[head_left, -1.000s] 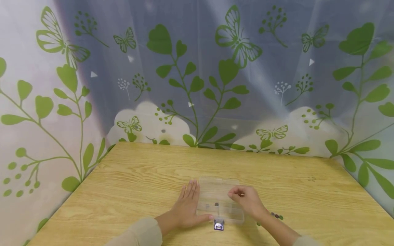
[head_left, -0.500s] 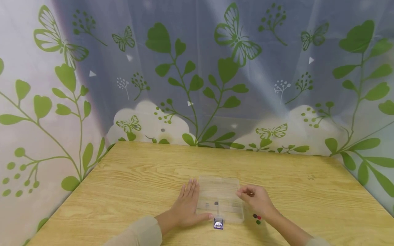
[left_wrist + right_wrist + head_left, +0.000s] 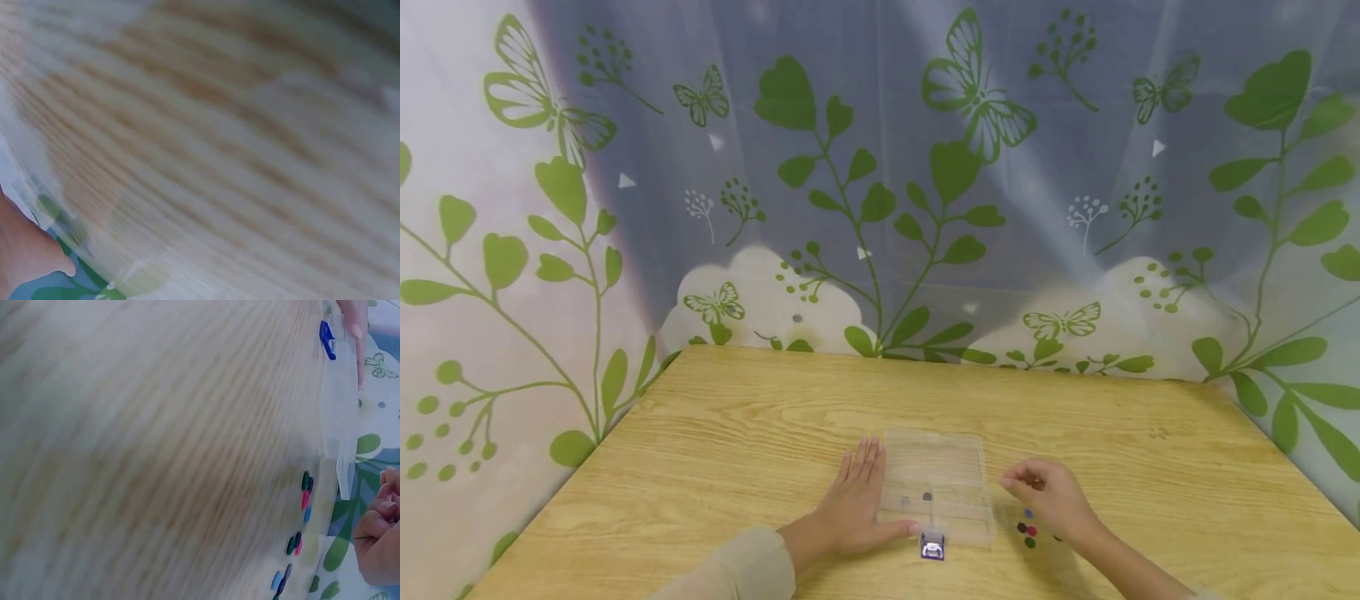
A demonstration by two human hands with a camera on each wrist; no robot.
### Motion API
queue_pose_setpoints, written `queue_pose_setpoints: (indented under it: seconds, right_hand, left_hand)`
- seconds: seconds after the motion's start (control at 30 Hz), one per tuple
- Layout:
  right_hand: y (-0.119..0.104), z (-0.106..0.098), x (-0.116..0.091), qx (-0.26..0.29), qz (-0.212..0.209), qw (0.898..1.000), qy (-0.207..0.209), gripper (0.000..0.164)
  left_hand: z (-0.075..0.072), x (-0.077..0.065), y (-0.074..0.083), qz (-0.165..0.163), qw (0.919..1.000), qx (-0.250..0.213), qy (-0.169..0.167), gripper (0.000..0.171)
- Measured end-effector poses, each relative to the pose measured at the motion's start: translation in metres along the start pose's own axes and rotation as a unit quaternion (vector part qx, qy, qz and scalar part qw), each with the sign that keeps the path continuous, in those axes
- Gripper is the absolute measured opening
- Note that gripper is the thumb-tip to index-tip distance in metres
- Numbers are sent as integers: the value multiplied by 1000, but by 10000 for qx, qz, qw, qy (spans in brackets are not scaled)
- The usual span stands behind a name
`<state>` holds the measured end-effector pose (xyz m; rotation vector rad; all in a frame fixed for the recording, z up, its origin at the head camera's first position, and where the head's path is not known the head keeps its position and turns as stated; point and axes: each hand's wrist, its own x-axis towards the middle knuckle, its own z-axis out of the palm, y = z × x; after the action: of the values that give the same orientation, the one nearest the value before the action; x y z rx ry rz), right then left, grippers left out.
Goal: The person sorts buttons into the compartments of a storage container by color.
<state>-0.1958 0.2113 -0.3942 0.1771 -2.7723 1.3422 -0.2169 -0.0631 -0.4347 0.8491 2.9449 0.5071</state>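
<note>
- Beyond the clear plastic box [image 3: 936,458], bare tabletop [image 3: 820,392] gives me a wide lane, back to the patterned curtain [image 3: 887,192] closing the far side.
- To the left, my own left hand [image 3: 856,508] lies flat along the box's wall, blocking entry there; its thumb also bars the near-left corner.
- At the near edge, a blue-rimmed clasp [image 3: 932,546] juts toward me.
- A narrow gap separates the box's right wall from my right hand [image 3: 1052,500].
- Coloured discs [image 3: 1032,531] stand in the way of any low pass just right of the box; further clusters [image 3: 294,544] lie farther right.
- Right of my knuckles, the wood is open.
</note>
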Motion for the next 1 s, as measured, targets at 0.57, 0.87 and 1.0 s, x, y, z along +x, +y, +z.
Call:
queue_pose_setpoints:
  seconds: [0.57,0.87,1.0]
  right_hand:
    - [19,-16,-7,-254,108,9995,-154,13]
    - [28,-26,-12,-312,203,9992,-144,15]
    - [33,-30,-15,-339,-65,9992,-209,15]
  left_hand:
    - [-4,0,2,3,10000,-9,-59,106]
    - [-2,1,1,3,10000,24,-59,107]
    - [-2,1,1,8,10000,14,-58,106]
